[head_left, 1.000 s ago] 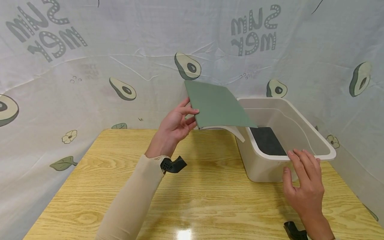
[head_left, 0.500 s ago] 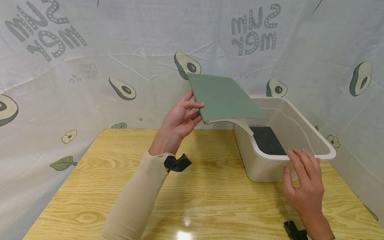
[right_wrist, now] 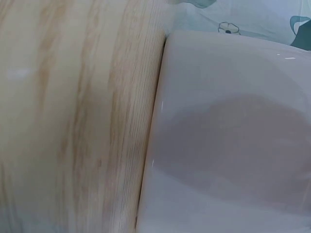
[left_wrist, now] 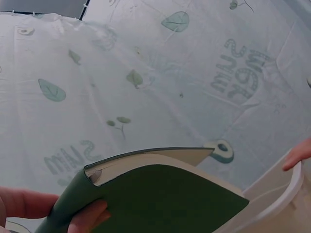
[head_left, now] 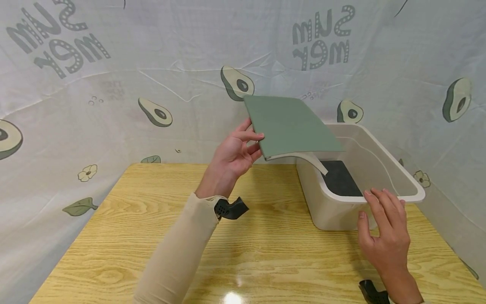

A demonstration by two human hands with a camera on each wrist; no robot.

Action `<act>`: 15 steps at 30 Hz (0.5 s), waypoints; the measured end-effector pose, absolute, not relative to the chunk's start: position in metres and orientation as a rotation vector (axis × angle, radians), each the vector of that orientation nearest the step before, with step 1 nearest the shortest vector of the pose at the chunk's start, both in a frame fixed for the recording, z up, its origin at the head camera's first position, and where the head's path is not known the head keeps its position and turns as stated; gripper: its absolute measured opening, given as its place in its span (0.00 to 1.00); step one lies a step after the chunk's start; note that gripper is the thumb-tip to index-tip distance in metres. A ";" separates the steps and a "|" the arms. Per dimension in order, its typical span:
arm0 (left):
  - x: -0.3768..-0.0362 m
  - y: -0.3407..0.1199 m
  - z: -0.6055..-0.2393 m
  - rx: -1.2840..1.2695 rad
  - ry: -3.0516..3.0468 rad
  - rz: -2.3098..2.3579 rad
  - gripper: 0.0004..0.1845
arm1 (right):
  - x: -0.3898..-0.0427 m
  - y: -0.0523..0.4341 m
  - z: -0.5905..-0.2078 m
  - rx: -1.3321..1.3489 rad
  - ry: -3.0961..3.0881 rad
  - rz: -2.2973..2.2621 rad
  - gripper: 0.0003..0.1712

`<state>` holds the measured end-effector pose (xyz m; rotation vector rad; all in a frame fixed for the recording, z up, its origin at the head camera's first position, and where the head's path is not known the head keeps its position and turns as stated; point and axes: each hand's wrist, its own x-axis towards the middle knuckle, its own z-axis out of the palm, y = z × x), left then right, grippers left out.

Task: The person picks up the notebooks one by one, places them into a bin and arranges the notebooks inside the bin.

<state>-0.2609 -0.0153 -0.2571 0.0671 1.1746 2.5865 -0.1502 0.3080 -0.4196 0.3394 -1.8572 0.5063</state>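
My left hand (head_left: 235, 154) holds a green-covered notebook (head_left: 294, 124) by its spine, up in the air, thumb on the upper cover and fingers beneath. The notebook lies tilted, and its lower cover and pages sag away from the upper cover. Its far end hangs over the left side of a beige plastic bin (head_left: 338, 216). In the left wrist view the notebook (left_wrist: 160, 194) shows cream pages between its covers. My right hand (head_left: 387, 232) rests its fingertips at the bin's near rim, with the thumb beside the outer wall.
A flat dark grey panel or item (head_left: 339, 179) shows inside the bin; its kind is unclear. The bin stands on the right of a wooden table (head_left: 265, 253). A printed cloth (head_left: 190, 50) hangs behind and along both sides.
My left hand has carried the notebook to the right, raising it slightly at first, so that it reaches further over the bin. The right hand and the bin have stayed still.
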 end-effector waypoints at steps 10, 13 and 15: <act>-0.264 0.002 -0.266 0.051 1.158 2.582 0.42 | -0.151 0.305 -0.418 0.346 -1.837 0.515 0.25; -0.263 0.007 -0.267 0.059 1.162 2.582 0.43 | -0.150 0.304 -0.418 0.346 -1.835 0.510 0.25; -0.263 0.011 -0.268 0.066 1.161 2.581 0.43 | -0.150 0.304 -0.417 0.348 -1.834 0.508 0.25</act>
